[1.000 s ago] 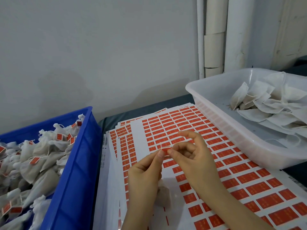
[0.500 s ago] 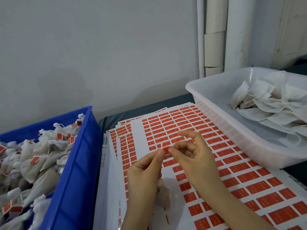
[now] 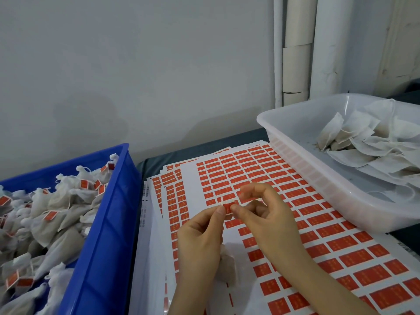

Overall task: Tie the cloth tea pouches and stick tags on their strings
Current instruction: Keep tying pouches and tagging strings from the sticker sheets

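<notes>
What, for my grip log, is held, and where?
Small red paper tag on a white string; left hand pinches its left end, right hand its right.

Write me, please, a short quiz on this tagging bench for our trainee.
1. True or false: the left hand and the right hand pinch one tag between them.
2. Which holds the tagged pouches? A) the blue bin B) a cardboard box C) a drawer
3. Fill in: the untagged pouches lie in the ___ tray at the right.
Key: 1 true; 2 A; 3 clear.
</notes>
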`<state>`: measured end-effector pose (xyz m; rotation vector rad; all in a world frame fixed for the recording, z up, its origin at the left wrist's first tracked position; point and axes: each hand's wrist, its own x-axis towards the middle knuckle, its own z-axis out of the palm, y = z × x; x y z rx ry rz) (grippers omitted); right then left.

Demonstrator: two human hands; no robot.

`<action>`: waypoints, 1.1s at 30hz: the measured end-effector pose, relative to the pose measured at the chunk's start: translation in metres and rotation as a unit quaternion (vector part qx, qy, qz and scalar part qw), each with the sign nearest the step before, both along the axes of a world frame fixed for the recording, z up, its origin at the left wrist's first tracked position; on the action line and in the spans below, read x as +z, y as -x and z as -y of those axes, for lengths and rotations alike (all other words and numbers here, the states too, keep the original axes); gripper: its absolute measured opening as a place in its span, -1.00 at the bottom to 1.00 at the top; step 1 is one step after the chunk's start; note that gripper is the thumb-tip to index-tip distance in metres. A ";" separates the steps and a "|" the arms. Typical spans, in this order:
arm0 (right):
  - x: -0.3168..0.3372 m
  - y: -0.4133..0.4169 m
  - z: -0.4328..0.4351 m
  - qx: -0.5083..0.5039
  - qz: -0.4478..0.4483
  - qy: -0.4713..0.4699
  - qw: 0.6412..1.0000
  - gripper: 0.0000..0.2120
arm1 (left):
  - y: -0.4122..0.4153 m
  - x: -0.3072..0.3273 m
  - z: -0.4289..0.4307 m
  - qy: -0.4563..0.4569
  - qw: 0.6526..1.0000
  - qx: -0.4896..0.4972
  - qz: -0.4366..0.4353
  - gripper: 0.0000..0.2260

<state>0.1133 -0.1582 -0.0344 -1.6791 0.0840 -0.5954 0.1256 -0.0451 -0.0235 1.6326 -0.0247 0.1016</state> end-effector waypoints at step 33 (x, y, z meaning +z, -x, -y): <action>-0.001 0.001 -0.002 0.078 -0.011 0.050 0.996 -0.90 | -0.005 -0.010 -0.001 -0.113 0.988 0.024 0.107 -0.87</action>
